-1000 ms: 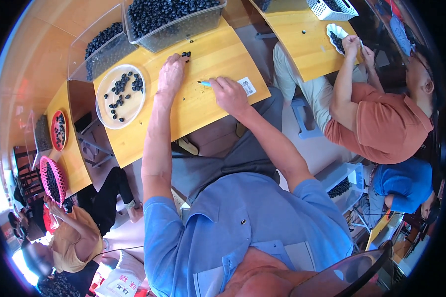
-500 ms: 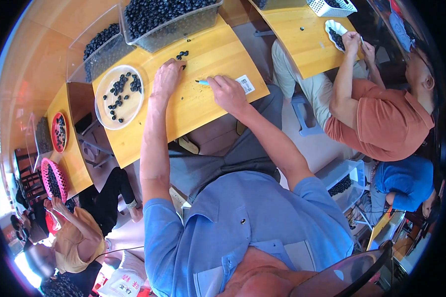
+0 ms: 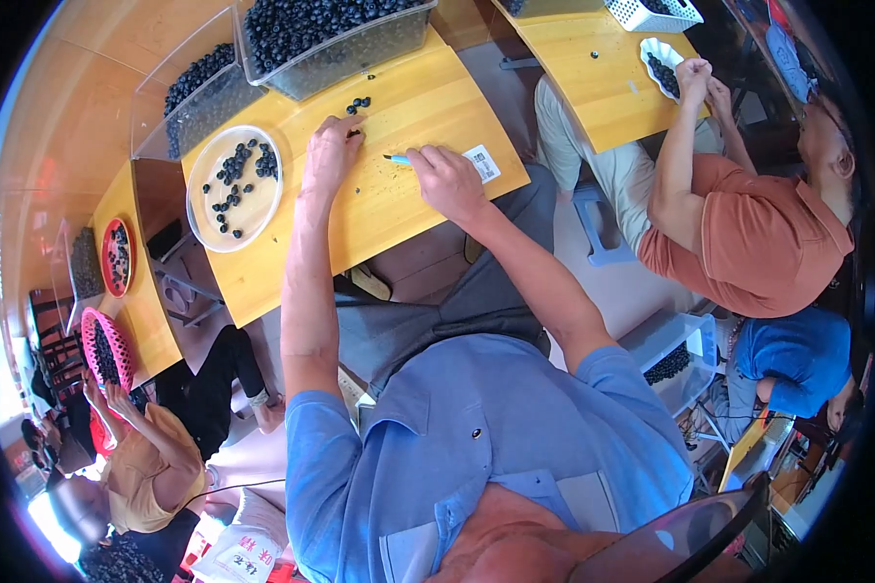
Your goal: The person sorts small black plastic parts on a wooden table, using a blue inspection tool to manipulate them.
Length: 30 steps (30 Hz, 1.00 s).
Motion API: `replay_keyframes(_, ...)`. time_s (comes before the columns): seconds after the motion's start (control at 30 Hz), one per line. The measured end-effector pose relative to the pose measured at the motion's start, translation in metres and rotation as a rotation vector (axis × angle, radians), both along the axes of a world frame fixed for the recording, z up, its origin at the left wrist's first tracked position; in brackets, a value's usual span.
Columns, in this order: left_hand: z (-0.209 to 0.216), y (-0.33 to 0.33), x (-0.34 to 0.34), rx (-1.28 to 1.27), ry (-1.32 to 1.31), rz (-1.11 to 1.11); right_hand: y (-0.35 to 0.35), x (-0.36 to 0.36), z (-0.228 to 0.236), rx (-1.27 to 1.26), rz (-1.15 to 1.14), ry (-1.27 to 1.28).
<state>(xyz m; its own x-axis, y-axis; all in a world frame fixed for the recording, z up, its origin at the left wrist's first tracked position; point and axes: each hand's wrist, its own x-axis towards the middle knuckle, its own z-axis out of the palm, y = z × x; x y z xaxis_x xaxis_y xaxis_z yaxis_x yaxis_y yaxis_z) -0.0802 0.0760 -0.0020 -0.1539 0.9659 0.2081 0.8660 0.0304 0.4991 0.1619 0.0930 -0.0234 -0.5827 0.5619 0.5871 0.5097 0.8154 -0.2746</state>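
Observation:
My left hand (image 3: 329, 155) is over the yellow wooden table, its fingertips pinched on a small dark berry-like piece (image 3: 354, 132) that they partly hide. Just beyond those fingertips lies a small group of dark blue-black berries (image 3: 359, 104). My right hand (image 3: 445, 183) is closed round a slim tool with a light-blue handle (image 3: 400, 159); its dark tip points left, toward my left hand. The tool's exact kind is too small to make out. Left of my left forearm, a round clear plastic dish (image 3: 200, 216) holds several scattered berries.
Clear bins (image 3: 345, 60) heaped with berries line the table's far side. A white printed card (image 3: 481, 163) lies beside my right hand. People work at neighbouring tables right and left, with a white dish (image 3: 663, 49), a pink basket (image 3: 94, 328) and a red tray (image 3: 110, 282).
My left hand has drawn slightly right and nearer, away from the berry group, with the dark piece at its fingertips. My right hand with the tool has hardly moved.

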Motion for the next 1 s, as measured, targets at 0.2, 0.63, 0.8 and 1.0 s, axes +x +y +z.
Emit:
replay_keyframes(0.2, -0.017, -0.035, 0.003, 0.104, -0.541, 0.237, -0.001, -0.001, -0.002, -0.032, 0.011, -0.008)
replay_keyframes(0.63, -0.016, -0.078, 0.05, 0.057, -0.858, 0.33, 0.0, 0.0, 0.0, -0.016, 0.023, 0.002)
replay_keyframes(0.8, -0.02, -0.078, 0.059, 0.103, -0.879, 0.324, 0.0, 0.0, -0.002, -0.025, 0.031, 0.006)
replay_keyframes(1.0, -0.02, -0.078, 0.061, 0.112, -0.851, 0.34, -0.002, 0.002, 0.001, -0.021, 0.098, 0.013)
